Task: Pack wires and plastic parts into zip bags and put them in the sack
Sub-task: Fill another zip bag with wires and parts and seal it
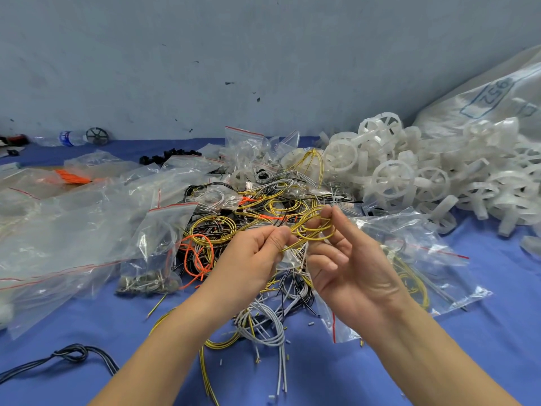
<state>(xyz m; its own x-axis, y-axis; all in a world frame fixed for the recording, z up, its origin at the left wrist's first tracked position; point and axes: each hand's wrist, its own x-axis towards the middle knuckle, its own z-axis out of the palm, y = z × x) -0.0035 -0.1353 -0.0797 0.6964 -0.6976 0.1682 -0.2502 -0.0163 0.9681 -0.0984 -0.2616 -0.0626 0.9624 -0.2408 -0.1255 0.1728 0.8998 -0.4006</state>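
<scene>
Loops of thin yellow wire (pixel 316 230) are hanging between two hands held close together above a tangled heap of mixed wires (pixel 263 206) on blue cloth (pixel 512 317). The left hand (pixel 254 256) is pinching one end; the right hand (pixel 348 259) is gripping the loops between thumb and fingertips. A clear zip bag (pixel 424 259) is lying just beside them.

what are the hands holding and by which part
A yellow wire coil: left hand pinches its left end, right hand grips its loops from the right.
</scene>
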